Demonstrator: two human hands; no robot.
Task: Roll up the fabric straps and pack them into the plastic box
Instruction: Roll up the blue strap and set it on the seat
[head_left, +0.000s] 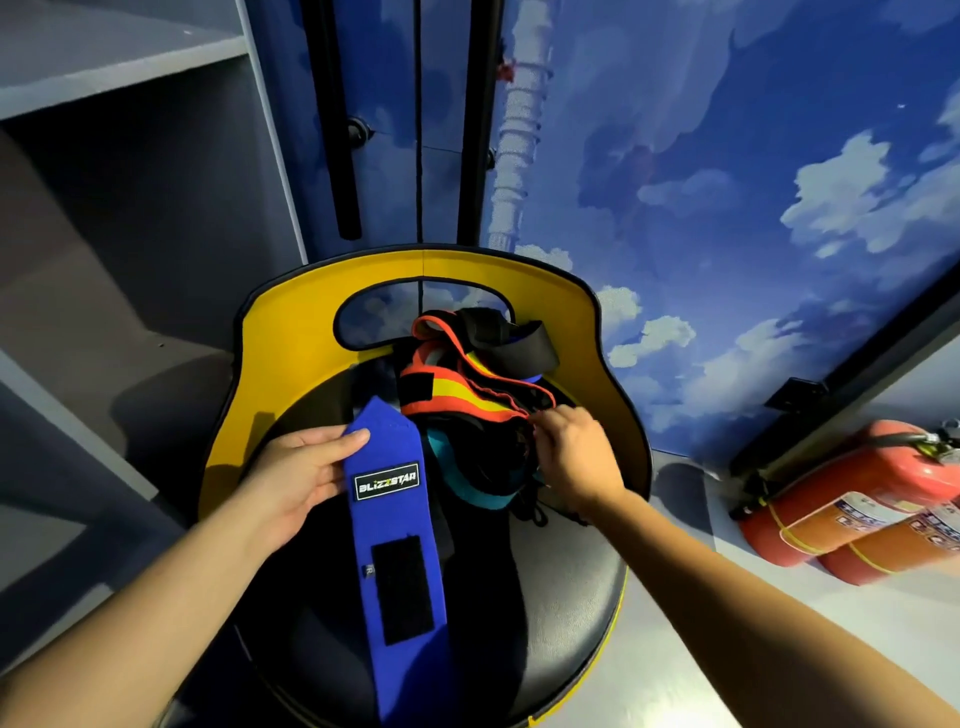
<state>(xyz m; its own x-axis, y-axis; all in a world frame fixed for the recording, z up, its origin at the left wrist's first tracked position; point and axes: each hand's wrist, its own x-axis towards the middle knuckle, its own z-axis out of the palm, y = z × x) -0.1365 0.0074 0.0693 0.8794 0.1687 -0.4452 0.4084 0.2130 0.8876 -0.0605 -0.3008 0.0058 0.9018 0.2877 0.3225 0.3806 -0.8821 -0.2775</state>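
A blue fabric strap (395, 530) with a black label and a black velcro patch hangs flat down the middle of the view. My left hand (298, 478) holds its pointed upper end, thumb on top. Behind it a tangled pile of straps (478, 410) lies on the black seat of a chair: an orange, yellow and red one on top, black and teal ones under it. My right hand (574, 457) pinches into the pile at the edge of the orange strap (452, 395). No plastic box is in view.
The chair (291, 338) has a yellow curved backrest with a handle cut-out. Grey shelves (104, 208) stand at the left. Two red fire extinguishers (852, 509) lie on the floor at the right, against a wall painted with sky and clouds.
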